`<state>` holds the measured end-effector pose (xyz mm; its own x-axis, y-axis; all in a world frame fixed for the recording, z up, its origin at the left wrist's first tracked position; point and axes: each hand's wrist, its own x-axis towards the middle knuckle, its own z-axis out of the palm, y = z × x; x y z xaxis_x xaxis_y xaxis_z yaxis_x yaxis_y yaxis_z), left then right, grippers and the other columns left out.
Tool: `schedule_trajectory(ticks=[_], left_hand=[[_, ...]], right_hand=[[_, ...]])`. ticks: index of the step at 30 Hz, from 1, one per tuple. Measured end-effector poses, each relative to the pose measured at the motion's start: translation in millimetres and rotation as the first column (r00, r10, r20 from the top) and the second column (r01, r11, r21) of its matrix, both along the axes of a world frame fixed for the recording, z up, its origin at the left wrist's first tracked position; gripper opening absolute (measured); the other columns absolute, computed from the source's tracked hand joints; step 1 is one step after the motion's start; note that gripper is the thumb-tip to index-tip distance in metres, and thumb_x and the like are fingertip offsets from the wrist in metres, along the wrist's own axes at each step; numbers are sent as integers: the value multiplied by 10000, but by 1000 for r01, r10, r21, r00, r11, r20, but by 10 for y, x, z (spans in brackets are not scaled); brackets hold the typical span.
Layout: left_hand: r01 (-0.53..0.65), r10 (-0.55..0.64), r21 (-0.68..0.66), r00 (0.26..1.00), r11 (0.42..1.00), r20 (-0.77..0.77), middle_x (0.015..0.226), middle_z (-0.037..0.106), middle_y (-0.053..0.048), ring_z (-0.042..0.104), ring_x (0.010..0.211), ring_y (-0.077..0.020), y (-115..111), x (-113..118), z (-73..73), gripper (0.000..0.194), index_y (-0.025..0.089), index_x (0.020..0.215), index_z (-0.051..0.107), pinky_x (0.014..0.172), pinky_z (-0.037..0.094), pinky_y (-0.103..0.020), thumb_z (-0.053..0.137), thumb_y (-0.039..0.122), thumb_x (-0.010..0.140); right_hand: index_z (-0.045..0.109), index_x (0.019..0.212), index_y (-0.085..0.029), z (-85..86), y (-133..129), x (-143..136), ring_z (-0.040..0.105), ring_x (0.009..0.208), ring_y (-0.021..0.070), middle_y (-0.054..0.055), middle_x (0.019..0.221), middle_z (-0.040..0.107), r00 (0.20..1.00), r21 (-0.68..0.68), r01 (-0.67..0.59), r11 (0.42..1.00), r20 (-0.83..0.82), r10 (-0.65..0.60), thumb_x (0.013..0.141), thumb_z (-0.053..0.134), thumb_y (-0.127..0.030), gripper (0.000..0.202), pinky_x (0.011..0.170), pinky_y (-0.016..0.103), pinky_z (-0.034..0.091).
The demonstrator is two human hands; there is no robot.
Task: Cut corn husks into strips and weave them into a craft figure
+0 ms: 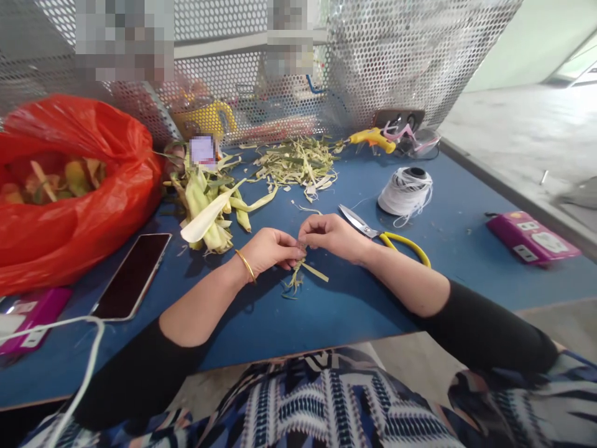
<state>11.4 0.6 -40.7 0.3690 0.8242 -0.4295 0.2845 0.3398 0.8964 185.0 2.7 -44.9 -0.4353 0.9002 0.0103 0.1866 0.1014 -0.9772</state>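
My left hand point(273, 247), with a gold bangle at the wrist, pinches a small bunch of thin corn husk strips point(297, 274). The strips' frayed ends hang below my fingertips, and one flat strip sticks out to the right. Close against it, my right hand point(333, 236) is closed in a pinch at the top of the bunch; what lies between its fingertips is too small to make out. Scissors point(359, 221) with yellow handles lie partly open beside my right forearm. Behind them stands a spool of white thread point(403, 193), a loose end trailing toward the scissors.
Whole corn husks point(208, 211) and a pile of shredded husk point(298, 162) lie farther back. At left are a red plastic bag point(125, 186) and a phone point(133, 277). A yellow glue gun point(373, 140), pink glasses point(401, 132) and a purple pack point(532, 236) are at right.
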Motion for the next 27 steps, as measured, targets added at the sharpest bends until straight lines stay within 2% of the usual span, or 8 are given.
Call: schedule_trajectory(ticks=[5, 11, 15, 18, 20, 23, 27], left_hand=[[15, -14, 62, 1000, 998, -11, 520, 623, 11, 554, 489, -78, -8, 1, -12, 152, 137, 652, 681, 480, 490, -187, 787, 235, 607], [10, -10, 38, 1000, 999, 17, 537, 637, 9, 566, 493, -81, 9, -8, -21, 256, 135, 659, 656, 477, 489, -192, 837, 276, 546], [-9, 8, 19, 1000, 1000, 27, 528, 633, 14, 561, 481, -78, 10, 1, -22, 314, 134, 635, 627, 477, 478, -194, 866, 287, 499], [-12, 12, 11, 1000, 1000, 27, 522, 630, 18, 557, 470, -72, 8, 10, -20, 335, 135, 627, 603, 474, 468, -189, 873, 284, 496], [-12, 11, 13, 1000, 1000, 23, 521, 629, 18, 559, 471, -75, 6, 15, -15, 337, 137, 633, 594, 477, 467, -192, 871, 282, 509], [-19, 18, 14, 1000, 1000, 24, 547, 643, 5, 573, 488, -83, 5, 19, -7, 315, 135, 649, 586, 486, 472, -199, 851, 277, 554], [-36, 36, 3, 998, 999, 43, 595, 667, -1, 578, 486, -78, 6, 15, -8, 297, 136, 664, 573, 473, 471, -192, 832, 256, 583]], right_hand=[[615, 766, -172, 4, 11, 12, 523, 558, 79, -49, 626, 583, 980, -72, 106, 992, -161, -116, 714, 629, -230, 79, 587, 232, 451], [609, 703, -170, -66, 37, 27, 549, 584, 93, -38, 631, 600, 1000, -22, 2, 1000, 28, -1, 686, 672, -218, 81, 587, 238, 453], [571, 652, -175, -84, 20, -5, 521, 552, 86, -52, 595, 554, 990, 115, 23, 993, 138, -39, 703, 673, -188, 115, 547, 230, 408], [531, 626, -179, -62, -1, -26, 514, 525, 77, -60, 570, 525, 986, 151, 2, 988, 164, -27, 739, 630, -151, 153, 524, 218, 393], [514, 636, -184, -45, -13, -35, 520, 510, 77, -60, 547, 535, 988, 114, 16, 993, 153, -33, 760, 592, -126, 158, 506, 208, 389], [519, 673, -183, -23, -24, -47, 536, 477, 80, -56, 504, 559, 991, -21, 94, 995, 96, -91, 791, 560, -120, 140, 474, 196, 395], [524, 660, -171, 5, -31, -58, 530, 422, 71, -61, 441, 552, 988, -165, 150, 975, 4, -152, 756, 644, -139, 157, 426, 176, 385]])
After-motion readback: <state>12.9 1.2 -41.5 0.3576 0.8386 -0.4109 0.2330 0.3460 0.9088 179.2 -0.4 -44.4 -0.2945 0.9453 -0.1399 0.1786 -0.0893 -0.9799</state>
